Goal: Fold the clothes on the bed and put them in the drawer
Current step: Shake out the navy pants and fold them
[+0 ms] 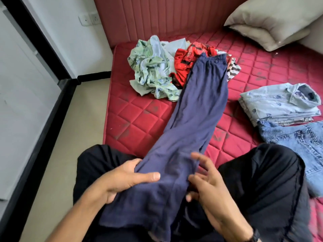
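Navy blue trousers (197, 109) stretch from my lap up the red quilted mattress (132, 117), their elastic waistband lying on an unfolded heap. My left hand (122, 179) grips the left edge of the leg end, thumb on top of the cloth. My right hand (204, 179) is at the right edge with fingers spread and blurred, touching the fabric without a clear hold. The heap holds a green floral garment (150, 70), a red one (185, 63) and a striped one (232, 69).
Folded light printed shirts (279, 103) are stacked at the right, with folded denim jeans (300, 145) just in front. A grey pillow (272, 21) leans on the pink headboard. My black-clad knees flank the trousers. Beige floor lies left of the bed. No drawer is visible.
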{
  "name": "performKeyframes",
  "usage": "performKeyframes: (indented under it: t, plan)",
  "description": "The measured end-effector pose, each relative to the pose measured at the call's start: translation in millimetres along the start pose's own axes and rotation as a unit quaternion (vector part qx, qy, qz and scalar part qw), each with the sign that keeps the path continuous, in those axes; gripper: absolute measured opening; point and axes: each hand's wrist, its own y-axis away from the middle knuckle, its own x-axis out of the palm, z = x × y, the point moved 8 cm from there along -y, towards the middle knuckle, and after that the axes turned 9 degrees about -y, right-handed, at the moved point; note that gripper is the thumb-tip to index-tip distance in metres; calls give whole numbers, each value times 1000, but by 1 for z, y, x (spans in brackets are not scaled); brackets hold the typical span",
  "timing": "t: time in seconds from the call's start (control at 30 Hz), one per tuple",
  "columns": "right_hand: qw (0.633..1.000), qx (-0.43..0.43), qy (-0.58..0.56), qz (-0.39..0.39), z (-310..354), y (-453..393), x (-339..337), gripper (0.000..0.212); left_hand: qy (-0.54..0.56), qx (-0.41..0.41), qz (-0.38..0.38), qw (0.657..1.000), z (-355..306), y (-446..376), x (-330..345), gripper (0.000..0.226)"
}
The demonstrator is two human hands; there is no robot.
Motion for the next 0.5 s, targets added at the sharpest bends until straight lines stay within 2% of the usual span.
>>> performKeyframes:
  t: [0.07, 0.1, 0.13, 0.17, 0.2, 0.23, 0.27, 0.3, 0.37, 0.43, 0.5]
  plan:
    - [985, 60, 156, 47, -27, 18, 1, 39, -140, -33, -80, 986, 26, 18, -12, 69]
    - [956, 87, 268, 88, -40, 26, -1, 28, -220, -61, -87, 970, 36, 27, -13, 78]
    - [907, 107, 392, 114, -51, 30, -6, 21, -299, -89, -80, 947, 42, 34, -13, 86]
    - [842, 119, 510, 130, -56, 32, -12, 30, -367, -119, -67, 920, 45, 42, -12, 91]
    - [794, 114, 582, 134, -54, 30, -15, 43, -420, -141, -70, 894, 41, 47, -15, 90]
    - [778, 91, 608, 125, -46, 21, -16, 52, -461, -146, -95, 870, 29, 50, -22, 86]
    - [780, 59, 613, 113, -35, 9, -12, 55, -484, -130, -131, 855, 13, 46, -29, 79]
    - [784, 26, 611, 104, -21, -6, -7, 51, -479, -93, -175, 855, -8, 37, -36, 71]
    - [803, -60, 589, 66, 13, -46, 4, 28, -411, 5, -246, 878, -44, 0, -43, 51]
    - [828, -127, 545, 25, 38, -99, 14, 13, -332, 66, -277, 899, -65, -55, -38, 30]
    - [853, -144, 501, -20, 46, -161, 14, 16, -306, 66, -275, 909, -66, -109, -22, 22]
